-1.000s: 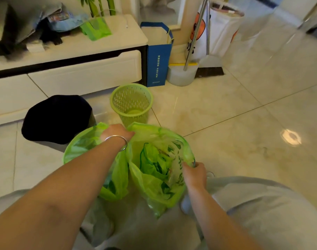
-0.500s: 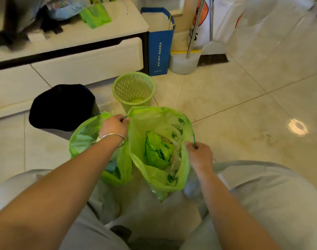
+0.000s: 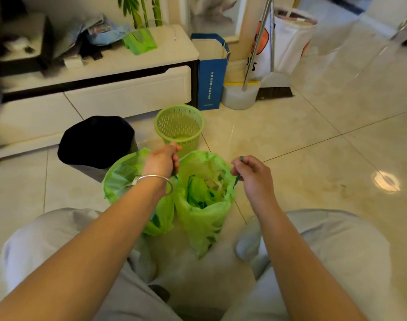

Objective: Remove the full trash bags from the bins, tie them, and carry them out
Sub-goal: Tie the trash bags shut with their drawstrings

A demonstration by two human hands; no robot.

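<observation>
Glossy beige floor tiles (image 3: 313, 140) fill the room, with a low white cabinet (image 3: 128, 93) along the far wall and a blue paper bag (image 3: 211, 72) standing at its end. On the floor in front of the cabinet sit a dark bin (image 3: 96, 140) and, just beside it, a green perforated basket (image 3: 179, 126) with no liner in it. Nearer the person, between the grey-clad knees, two green trash bags stand touching each other. The right-hand bag (image 3: 205, 205) is open at the top and holds crumpled green and pale waste; the left-hand bag (image 3: 124, 177) is partly hidden by the forearm. The left hand (image 3: 161, 158) (a silver bangle on its wrist) is closed, pinching the dark green drawstring (image 3: 237, 179) at the right-hand bag's near-left rim. The right hand (image 3: 253, 174) is pinched shut on the same cord at the opposite rim, lifted a little above the bag's mouth.
</observation>
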